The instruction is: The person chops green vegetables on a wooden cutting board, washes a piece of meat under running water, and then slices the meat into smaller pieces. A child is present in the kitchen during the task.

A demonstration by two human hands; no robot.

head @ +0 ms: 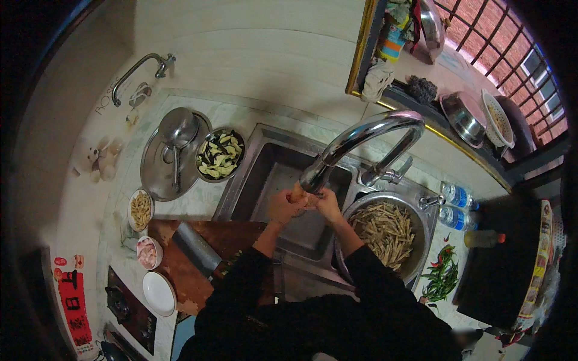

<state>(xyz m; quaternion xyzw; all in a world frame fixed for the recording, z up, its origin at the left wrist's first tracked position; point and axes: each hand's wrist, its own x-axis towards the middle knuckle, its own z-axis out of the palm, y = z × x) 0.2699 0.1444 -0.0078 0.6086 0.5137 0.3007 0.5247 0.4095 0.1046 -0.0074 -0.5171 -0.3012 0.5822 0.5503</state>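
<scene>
Over the steel sink point(336, 234), my left hand point(283, 207) grips a small orange-brown food item point(297, 193) just below the mouth of the chrome faucet point(361, 135). My right hand point(328, 206) closes on the item's other side, and the two hands almost meet. Fingers and the spout hide part of the item, so its exact kind cannot be told. Beside my right forearm, a large steel basin point(424, 243) holds many cut brownish strips point(384, 232). Left of the sink lies a wooden cutting board point(180, 270) with a cleaver point(196, 248) on it.
A bowl of sliced eggplant point(220, 155) stands by a steel tray point(151, 180) bearing a ladle point(177, 131). Small bowls of pale strips point(141, 210) and raw meat point(148, 253), plus a white bowl point(159, 293), line the left. Green chilies point(440, 275) and water bottles point(456, 219) lie right.
</scene>
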